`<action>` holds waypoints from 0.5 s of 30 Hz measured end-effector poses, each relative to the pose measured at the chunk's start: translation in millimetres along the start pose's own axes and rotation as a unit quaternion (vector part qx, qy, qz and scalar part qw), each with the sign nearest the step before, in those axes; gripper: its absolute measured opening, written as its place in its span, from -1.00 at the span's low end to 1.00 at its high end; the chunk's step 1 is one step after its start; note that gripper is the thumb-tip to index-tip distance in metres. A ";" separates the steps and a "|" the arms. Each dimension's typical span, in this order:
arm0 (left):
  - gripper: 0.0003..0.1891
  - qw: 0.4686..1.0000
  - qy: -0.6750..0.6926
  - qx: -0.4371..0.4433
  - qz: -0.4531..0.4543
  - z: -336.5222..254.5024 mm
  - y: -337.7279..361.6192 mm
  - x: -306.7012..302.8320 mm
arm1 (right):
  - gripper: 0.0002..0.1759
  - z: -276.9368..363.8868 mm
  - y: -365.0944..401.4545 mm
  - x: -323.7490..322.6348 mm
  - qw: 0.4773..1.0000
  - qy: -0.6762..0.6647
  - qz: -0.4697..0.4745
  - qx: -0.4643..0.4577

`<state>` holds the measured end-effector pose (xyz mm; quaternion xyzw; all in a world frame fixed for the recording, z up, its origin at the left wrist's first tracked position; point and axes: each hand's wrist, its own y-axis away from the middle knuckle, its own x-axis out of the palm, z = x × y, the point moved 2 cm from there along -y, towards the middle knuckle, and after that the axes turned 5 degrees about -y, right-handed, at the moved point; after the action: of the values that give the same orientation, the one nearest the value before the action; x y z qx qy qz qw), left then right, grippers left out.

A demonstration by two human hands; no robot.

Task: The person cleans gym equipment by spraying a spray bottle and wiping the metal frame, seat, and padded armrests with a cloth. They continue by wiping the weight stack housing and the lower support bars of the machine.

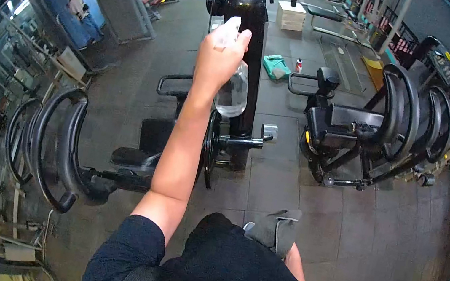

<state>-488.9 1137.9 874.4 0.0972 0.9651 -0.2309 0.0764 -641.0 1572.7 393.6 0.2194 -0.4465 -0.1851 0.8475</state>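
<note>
Spray bottle (232,91): a clear one, being held up in the air just in front of the black machine column, well above the floor; its nozzle end is sitting at the top of the fist and its body is hanging below.
Floor (276,192): grey tiles, carrying all the gym machines.
Plate-loaded machine (399,111): standing toward the floor's right edge, well apart from both hands.
Machine column (256,31): black and glossy, rising in the middle of the floor directly behind the bottle.
Weight plate (210,147): sitting edge-on low on the column, below the outstretched forearm.
Grey cloth (277,229): lying over the right hand, low and close to the body.
Left hand (220,55): wrapping tightly round the bottle's neck, with a finger lying along the top.
Right hand (291,252): staying mostly hidden under the cloth, so I cannot tell how far its fingers are closing.
Risk: as I judge it, mist could be drifting onto the tiles and leaving a slippery patch; a wet neck could be letting the bottle slide through the fist.
</note>
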 end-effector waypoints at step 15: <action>-0.55 0.978 -0.176 0.021 -0.109 37.4 -83.9 14.0 | -0.43 45.8 -32.3 18.4 0.994 -0.087 0.053 -0.051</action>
<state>-517.4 1049.5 874.9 -0.0492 0.9363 -0.2711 0.2177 -673.4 1526.9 411.8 0.1350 -0.5192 -0.1809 0.8243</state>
